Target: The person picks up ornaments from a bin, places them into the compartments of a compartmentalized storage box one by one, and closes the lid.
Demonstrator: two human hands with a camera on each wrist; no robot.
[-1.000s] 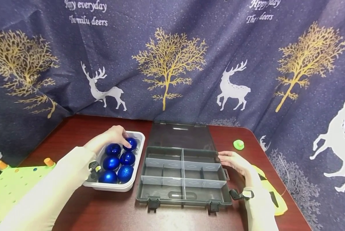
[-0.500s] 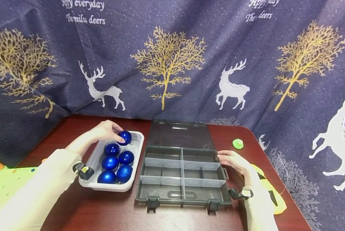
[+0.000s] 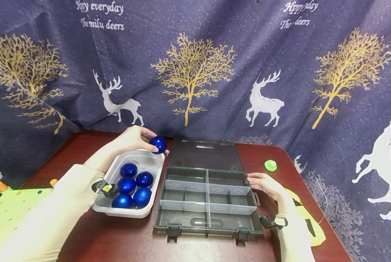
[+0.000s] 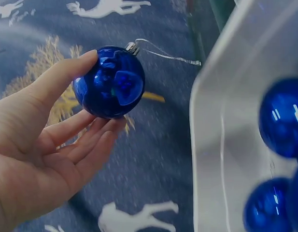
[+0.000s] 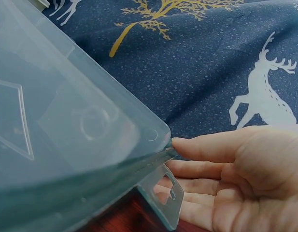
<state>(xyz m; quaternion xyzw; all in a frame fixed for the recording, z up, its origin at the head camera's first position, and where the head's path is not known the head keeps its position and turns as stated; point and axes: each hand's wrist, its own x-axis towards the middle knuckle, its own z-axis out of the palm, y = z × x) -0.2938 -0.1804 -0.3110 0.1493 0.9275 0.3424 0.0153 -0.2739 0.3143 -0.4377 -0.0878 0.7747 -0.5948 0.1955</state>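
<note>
Between thumb and fingertips, my left hand (image 3: 134, 140) holds a shiny blue Christmas ball (image 3: 158, 145) above the far right corner of a white tray (image 3: 97, 208). A silver cap and string loop show on the ball in the left wrist view. Several more blue balls (image 3: 126, 185) lie in the tray. To its right stands a dark translucent compartment box (image 3: 195, 217) with pale dividers, its lid (image 3: 203, 154) folded back. My right hand (image 3: 267, 186) is at the box's far right corner; in the right wrist view its thumb and fingers pinch the rim beside the side loop (image 5: 170, 203).
A small green rubber duck (image 3: 270, 165) sits at the right rear of the table. A yellow object with black patches (image 3: 308, 222) lies partly behind the right forearm. A light green pegboard-like panel (image 3: 12, 214) with orange pegs is at the left. A patterned curtain (image 3: 215, 72) hangs behind.
My left hand has lifted the blue Christmas ball out of the tray, then moved it right and away to the far corner. My right hand has stayed at the box.
</note>
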